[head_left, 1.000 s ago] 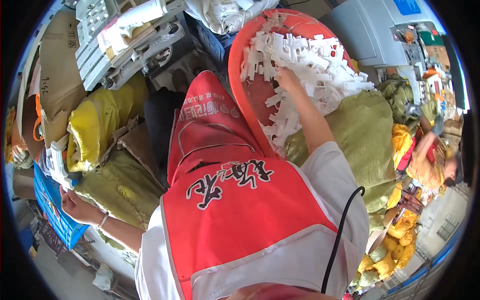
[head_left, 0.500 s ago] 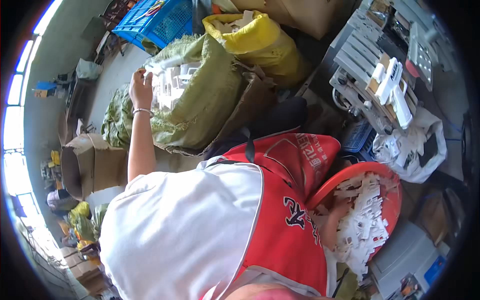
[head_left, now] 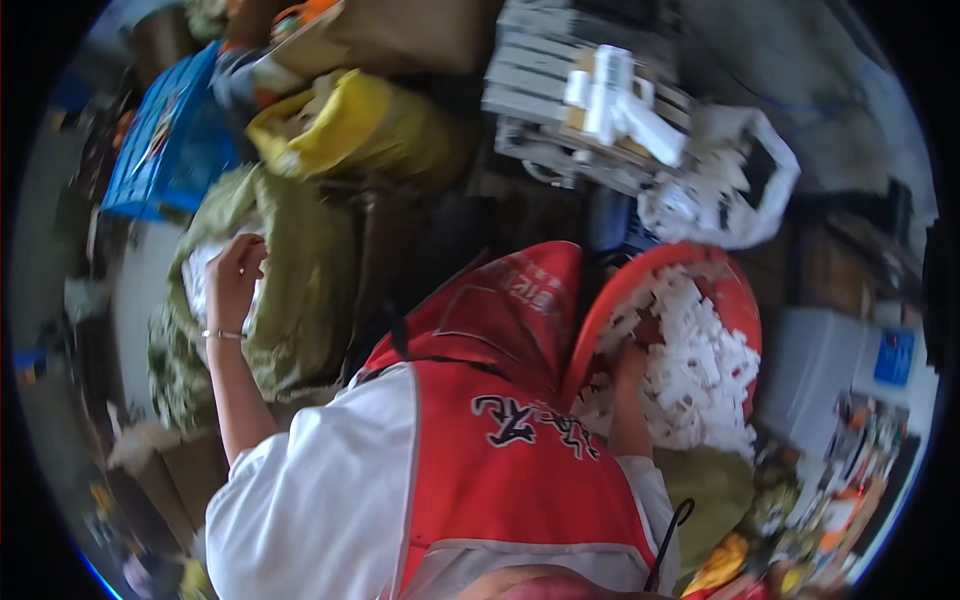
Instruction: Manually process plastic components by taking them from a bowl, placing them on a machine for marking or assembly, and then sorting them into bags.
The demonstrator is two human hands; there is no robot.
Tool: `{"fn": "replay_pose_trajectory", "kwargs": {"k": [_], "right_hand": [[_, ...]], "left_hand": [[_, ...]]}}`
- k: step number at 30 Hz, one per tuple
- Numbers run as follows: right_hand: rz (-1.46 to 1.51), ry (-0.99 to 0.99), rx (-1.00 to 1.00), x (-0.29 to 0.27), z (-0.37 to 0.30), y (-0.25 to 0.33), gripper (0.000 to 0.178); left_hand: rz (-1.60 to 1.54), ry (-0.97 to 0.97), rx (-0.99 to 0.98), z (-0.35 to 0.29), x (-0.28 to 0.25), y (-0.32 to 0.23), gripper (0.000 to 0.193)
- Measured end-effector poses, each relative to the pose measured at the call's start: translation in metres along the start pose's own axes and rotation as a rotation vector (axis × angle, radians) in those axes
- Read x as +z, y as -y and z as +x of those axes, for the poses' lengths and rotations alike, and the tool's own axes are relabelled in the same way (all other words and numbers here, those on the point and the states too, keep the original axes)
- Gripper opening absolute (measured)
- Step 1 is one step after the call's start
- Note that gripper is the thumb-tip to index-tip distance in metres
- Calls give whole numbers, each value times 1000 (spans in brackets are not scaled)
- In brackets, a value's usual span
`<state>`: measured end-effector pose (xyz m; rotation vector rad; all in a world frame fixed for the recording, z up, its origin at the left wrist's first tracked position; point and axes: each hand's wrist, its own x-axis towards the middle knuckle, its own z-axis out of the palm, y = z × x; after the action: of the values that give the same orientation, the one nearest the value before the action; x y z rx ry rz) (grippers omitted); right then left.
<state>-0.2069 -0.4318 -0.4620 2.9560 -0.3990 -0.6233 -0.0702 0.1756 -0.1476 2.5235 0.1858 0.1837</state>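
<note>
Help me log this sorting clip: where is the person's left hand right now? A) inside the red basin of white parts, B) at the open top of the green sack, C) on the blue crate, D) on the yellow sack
B: the left hand is at the mouth of the green sack, by the white pieces there, apart from the blue crate and yellow sack.

Pale grey floor (head_left: 135, 290) is showing at the left, daylight washing over it. A blue crate (head_left: 165, 140) is sitting at the upper left beside a yellow sack (head_left: 350, 125). A grey slatted rack (head_left: 560, 90) is standing at the top, and what may be a grey machine (head_left: 830, 365) is blurring at the right.
</note>
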Motion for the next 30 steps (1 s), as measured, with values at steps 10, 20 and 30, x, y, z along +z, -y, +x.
{"fn": "replay_pose_trajectory", "kwargs": {"k": [10, 20, 30], "right_hand": [[1496, -398, 470, -69, -50, 11, 33], [2218, -566, -13, -177, -43, -19, 38], [933, -932, -686, -396, 47, 84, 40]], "left_hand": [[-322, 47, 823, 104, 117, -197, 15], [-267, 142, 1087, 160, 169, -269, 29], [-486, 13, 657, 138, 107, -196, 31]]}}
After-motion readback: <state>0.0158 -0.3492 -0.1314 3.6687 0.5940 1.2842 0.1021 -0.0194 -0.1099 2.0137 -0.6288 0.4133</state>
